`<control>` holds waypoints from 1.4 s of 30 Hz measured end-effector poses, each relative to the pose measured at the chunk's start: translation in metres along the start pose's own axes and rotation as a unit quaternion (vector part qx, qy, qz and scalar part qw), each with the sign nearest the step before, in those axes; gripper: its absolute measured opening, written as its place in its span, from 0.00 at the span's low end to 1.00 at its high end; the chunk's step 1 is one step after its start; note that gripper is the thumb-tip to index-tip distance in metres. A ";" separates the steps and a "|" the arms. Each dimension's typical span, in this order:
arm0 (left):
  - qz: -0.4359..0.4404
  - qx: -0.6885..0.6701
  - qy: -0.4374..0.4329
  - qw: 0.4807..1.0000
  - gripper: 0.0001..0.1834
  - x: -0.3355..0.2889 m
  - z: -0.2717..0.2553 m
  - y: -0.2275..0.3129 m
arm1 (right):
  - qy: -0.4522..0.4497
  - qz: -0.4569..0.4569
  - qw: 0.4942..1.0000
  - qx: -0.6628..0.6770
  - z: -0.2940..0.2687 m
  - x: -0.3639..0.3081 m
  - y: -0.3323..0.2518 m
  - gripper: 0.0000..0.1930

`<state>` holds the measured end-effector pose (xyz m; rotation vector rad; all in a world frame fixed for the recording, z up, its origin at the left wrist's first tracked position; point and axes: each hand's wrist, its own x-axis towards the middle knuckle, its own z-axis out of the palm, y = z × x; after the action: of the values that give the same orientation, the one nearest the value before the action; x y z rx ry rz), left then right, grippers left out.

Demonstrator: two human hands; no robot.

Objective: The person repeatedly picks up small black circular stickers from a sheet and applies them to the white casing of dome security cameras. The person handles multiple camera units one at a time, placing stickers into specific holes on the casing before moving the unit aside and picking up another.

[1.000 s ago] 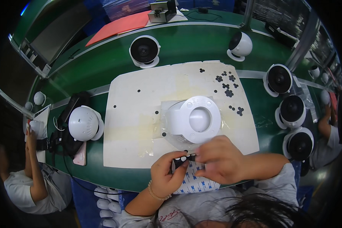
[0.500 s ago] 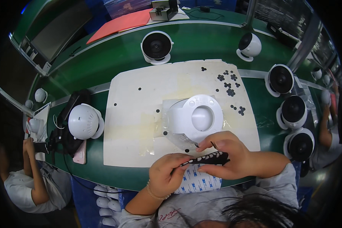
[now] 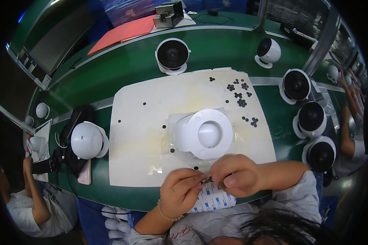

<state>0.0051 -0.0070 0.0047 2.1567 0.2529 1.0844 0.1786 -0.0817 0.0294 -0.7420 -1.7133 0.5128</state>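
Observation:
Before my chest both hands are pinched close together. My left hand (image 3: 179,192) grips a sheet of black round adhesive pads, whose white backing paper with blue print (image 3: 213,199) hangs below the fingers. My right hand (image 3: 238,175) is closed right beside it, fingertips meeting the left ones at a small dark bit; its fingers hide what they hold. Just beyond the hands, a white round-headed device (image 3: 226,141) lies with its ring-shaped base facing up on a clear plastic bag (image 3: 172,141). Both rest on a cream board (image 3: 139,143).
Black dots (image 3: 241,103) lie clustered at the board's far right; several are scattered leftward. White devices with black fronts stand at the back (image 3: 172,56) and right (image 3: 310,119). Another (image 3: 88,140) stands left, by a pink phone (image 3: 84,173). Co-workers (image 3: 32,208) sit at both sides.
My right hand has moved left and closed its fingers against the left fingertips. The black pad strip, plainly visible before, is now mostly covered by the hands. The whole view has shifted slightly.

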 end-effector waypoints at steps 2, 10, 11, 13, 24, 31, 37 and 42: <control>-0.044 -0.007 0.053 0.998 0.13 -0.003 0.005 -0.005 | 0.050 -0.061 0.992 -0.103 -0.003 0.005 0.003 0.17; -0.016 0.086 -0.007 0.996 0.08 0.002 0.008 -0.009 | 0.139 0.168 0.976 -0.017 -0.053 0.024 0.027 0.27; -0.015 0.087 -0.007 0.996 0.08 0.000 0.009 -0.011 | 0.141 0.186 0.972 0.009 -0.052 0.025 0.027 0.27; -0.014 0.088 -0.003 0.996 0.08 -0.002 0.009 -0.012 | 0.117 0.181 0.976 -0.029 -0.052 0.024 0.027 0.27; -0.017 0.093 -0.003 0.996 0.09 -0.008 0.011 -0.011 | 0.105 0.171 0.979 -0.024 -0.053 0.024 0.028 0.29; -0.014 0.088 0.000 0.996 0.09 -0.010 0.011 -0.013 | 0.109 0.186 0.976 -0.008 -0.052 0.024 0.024 0.30; -0.018 0.089 -0.005 0.996 0.08 -0.010 0.012 -0.012 | 0.077 0.042 0.952 -0.292 -0.046 0.021 0.024 0.27; -0.020 0.100 -0.005 0.995 0.08 -0.011 0.010 -0.012 | -0.023 -0.042 0.914 -0.403 -0.046 0.019 0.016 0.24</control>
<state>0.0075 -0.0083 -0.0149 2.3222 0.4147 1.0632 0.2238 -0.0588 0.0432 -1.2269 -1.9896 -0.2816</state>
